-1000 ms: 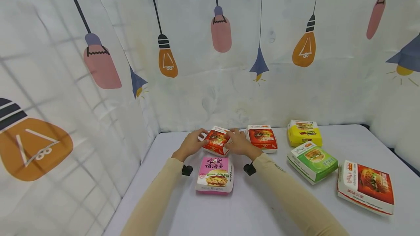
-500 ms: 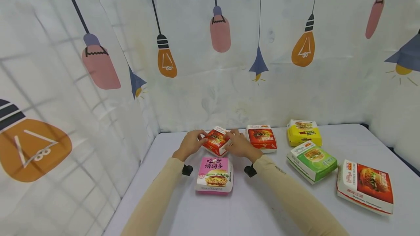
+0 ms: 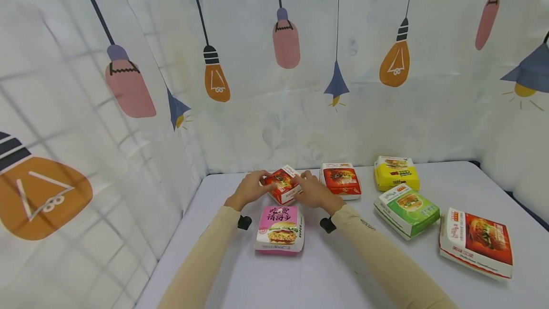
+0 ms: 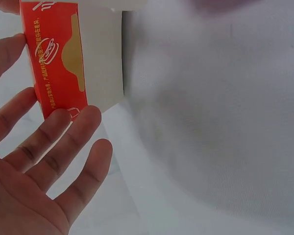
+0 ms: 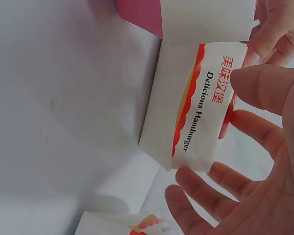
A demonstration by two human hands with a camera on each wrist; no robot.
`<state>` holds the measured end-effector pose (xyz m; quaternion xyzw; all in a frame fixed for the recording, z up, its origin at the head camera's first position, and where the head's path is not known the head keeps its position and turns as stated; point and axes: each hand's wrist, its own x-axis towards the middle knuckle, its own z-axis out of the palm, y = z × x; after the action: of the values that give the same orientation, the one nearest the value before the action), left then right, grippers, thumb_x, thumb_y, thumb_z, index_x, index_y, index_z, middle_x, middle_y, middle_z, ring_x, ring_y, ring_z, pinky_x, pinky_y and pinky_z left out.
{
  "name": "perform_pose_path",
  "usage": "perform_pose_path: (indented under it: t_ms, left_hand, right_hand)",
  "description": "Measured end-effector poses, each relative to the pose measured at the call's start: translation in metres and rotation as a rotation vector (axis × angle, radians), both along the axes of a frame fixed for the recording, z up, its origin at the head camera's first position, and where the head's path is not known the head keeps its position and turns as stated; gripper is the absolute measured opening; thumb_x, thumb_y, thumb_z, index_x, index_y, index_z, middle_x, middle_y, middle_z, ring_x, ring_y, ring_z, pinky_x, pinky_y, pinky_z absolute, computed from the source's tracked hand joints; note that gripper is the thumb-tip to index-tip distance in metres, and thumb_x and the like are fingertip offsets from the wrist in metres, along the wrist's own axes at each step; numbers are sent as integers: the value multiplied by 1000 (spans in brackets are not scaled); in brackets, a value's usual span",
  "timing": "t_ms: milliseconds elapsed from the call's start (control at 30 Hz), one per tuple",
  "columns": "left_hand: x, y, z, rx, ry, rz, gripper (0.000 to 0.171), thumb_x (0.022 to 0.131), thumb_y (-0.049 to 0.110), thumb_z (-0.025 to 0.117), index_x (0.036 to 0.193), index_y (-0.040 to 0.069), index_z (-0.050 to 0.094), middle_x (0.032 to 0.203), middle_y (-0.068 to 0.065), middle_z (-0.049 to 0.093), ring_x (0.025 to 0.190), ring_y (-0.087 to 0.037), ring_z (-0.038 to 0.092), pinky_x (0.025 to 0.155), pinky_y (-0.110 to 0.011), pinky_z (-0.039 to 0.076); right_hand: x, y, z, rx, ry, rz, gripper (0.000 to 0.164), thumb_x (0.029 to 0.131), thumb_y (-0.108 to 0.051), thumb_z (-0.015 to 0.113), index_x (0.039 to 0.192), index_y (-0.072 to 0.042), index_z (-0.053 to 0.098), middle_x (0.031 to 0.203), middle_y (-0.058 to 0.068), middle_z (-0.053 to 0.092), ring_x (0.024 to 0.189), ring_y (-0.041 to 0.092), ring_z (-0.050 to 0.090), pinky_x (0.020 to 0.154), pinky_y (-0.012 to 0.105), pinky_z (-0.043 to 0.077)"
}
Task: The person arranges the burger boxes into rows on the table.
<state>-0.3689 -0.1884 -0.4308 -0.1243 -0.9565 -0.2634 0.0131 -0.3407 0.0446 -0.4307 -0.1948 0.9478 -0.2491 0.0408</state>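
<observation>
Red burger box [image 3: 283, 179] at far left, gripped by left hand [image 3: 249, 190] and right hand [image 3: 316, 192], wants light, even pressure.

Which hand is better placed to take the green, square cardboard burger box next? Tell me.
Probably the right hand: it is nearer the green box, which lies to its right. The left hand is farther. Both hold one red cardboard box, so neither is free.
</observation>
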Motion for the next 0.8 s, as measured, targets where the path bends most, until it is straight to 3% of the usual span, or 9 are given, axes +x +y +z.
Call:
perform_pose_path:
  t_ms: [367,567,800]
  left_hand:
    - [2,1,3,-21,-93,-22,71,86,53,77,145,18,58,121,-10,62,104,-24,55,85,-40,51]
    - [4,2,3,-31,-125,-14,79,83,56,80,149,21,54,129,-12,58,110,-27,54,93,-46,52]
    - [2,0,2,-8,-150,-21,80,83,54,80,151,22,51,135,-13,58,114,-28,56,97,-50,52]
  right_hand:
    - [0,0,-3,8,14,-12,49,97,-31,69,143,-21,56,137,16,44,115,31,49,95,50,51]
    - [-1,1,-6,1,10,-24,58,98,-30,68,151,-16,49,139,17,43,120,34,47,102,53,49]
    - [-3,1,-7,-2,28,-15,53,101,-28,62,150,-11,49,136,18,44,121,36,46,105,54,47]
